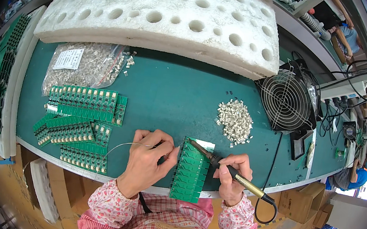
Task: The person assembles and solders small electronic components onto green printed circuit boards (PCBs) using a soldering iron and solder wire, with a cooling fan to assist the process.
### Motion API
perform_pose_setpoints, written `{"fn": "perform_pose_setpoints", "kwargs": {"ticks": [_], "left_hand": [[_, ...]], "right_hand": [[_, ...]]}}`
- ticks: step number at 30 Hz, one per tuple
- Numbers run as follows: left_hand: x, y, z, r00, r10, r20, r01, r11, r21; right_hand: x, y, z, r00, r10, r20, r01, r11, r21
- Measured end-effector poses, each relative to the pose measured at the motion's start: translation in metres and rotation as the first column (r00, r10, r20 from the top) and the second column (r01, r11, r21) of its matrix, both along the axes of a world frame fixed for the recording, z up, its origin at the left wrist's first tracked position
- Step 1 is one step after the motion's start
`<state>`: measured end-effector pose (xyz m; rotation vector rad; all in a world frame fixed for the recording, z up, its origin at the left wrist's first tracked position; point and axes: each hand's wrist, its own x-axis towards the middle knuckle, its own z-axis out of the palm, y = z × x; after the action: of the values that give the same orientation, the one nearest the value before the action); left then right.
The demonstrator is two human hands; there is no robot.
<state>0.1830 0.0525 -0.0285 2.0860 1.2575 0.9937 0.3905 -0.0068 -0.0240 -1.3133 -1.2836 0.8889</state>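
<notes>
While the right hand (234,178) clamped its fingers on a soldering iron (248,184), the left hand (152,162) pinched a solder wire (134,143); between them, the green circuit board (190,175) lay at the front edge of the table (167,99). Soldering at the board's far left corner seemed in hand, and the next move probably called for bringing wire and iron together. Farther back, a clear plastic bag (89,80) contained many pale connectors (130,60), some lying outside its mouth.

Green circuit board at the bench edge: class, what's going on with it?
A person's right hand holds a soldering iron, its tip at the far left corner of the green circuit board. The left hand, beside it, holds solder wire. Boards fitted with white connectors lie to the left; loose white connectors are piled farther back, right.
</notes>
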Motion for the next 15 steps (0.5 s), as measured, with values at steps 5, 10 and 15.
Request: {"fn": "perform_pose_setpoints", "kwargs": {"ticks": [5, 10, 15], "left_hand": [[0.0010, -0.0004, 0.0004, 1.000, 0.004, -0.002, -0.004, 1.000, 0.005], [-0.0003, -0.0025, -0.0014, 0.999, 0.040, 0.026, -0.040, 0.999, -0.023], [-0.0045, -0.0038, -0.0029, 0.998, 0.018, 0.055, -0.016, 1.000, -0.027]], "right_hand": [[-0.0005, -0.0006, 0.0020, 1.000, -0.002, 0.016, 0.002, 1.000, 0.002], [-0.0030, -0.0015, 0.0045, 0.999, -0.029, -0.014, 0.028, 0.999, -0.045], [-0.0080, -0.0073, 0.0044, 0.990, -0.123, -0.069, 0.120, 0.992, -0.045]]}}
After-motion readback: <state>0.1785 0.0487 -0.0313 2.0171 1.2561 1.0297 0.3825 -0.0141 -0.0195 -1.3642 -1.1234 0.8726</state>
